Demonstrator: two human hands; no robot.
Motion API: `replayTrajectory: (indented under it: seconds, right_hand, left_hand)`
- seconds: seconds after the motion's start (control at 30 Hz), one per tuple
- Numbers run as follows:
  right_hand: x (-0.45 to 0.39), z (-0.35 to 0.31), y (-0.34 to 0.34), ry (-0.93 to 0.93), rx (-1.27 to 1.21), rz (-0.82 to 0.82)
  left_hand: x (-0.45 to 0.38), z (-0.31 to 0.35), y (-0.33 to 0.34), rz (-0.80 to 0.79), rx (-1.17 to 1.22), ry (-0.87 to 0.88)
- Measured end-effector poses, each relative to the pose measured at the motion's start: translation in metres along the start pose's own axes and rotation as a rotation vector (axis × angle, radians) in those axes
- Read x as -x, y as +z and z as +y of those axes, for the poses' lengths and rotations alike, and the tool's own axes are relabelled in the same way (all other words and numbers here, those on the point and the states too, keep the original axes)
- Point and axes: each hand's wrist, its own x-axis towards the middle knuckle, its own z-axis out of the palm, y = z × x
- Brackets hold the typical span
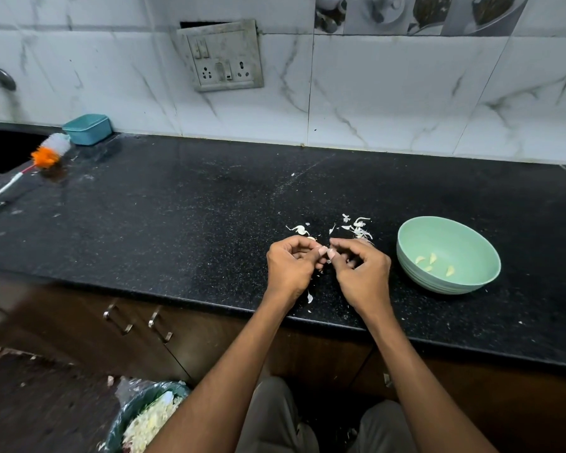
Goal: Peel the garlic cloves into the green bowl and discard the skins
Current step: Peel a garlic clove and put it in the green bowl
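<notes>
Black speckled table (177,204) runs along a white marbled tile wall (389,103), with a socket plate (224,57) set in the wall above the table's back edge. Brown cabinet doors (138,325) sit below the front edge. A bin (144,416) lined with a bag and holding pale scraps stands on the floor under the front edge, left of the person's knees.

Green bowl (448,255) sits on the table toward the right, near the front edge, upright, with a few peeled garlic cloves (433,263) inside. Teal tub (87,129) is at the back left corner against the wall; a brush (27,173) with white and orange bristles lies just in front of it, handle pointing to the left edge.

Left hand (291,266) and right hand (361,269) meet over the table just left of the bowl, near the front edge, fingers curled, thumbs and fingertips pinching together on something small between them. Likely a clove, but it is mostly hidden by the fingers, so can't confirm.

Loose garlic skins (356,228) are scattered on the table just behind the hands, between them and the bowl. One more skin piece (309,297) lies below the left wrist by the front edge.
</notes>
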Motion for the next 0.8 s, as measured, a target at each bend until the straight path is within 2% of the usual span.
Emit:
replayTrajectory:
  seconds: [0.3,0.8]
  right_hand:
    - [0.0012,-0.0020,-0.0025,0.060,0.003,-0.086]
    - [-0.0001,-0.0046,-0.0068,0.075,-0.118,-0.105]
  left_hand:
    - [0.0007,-0.0002,-0.0021,-0.046,-0.033,0.036]
    - [0.0050,0.0012,0.0002,-0.042,-0.097,0.069]
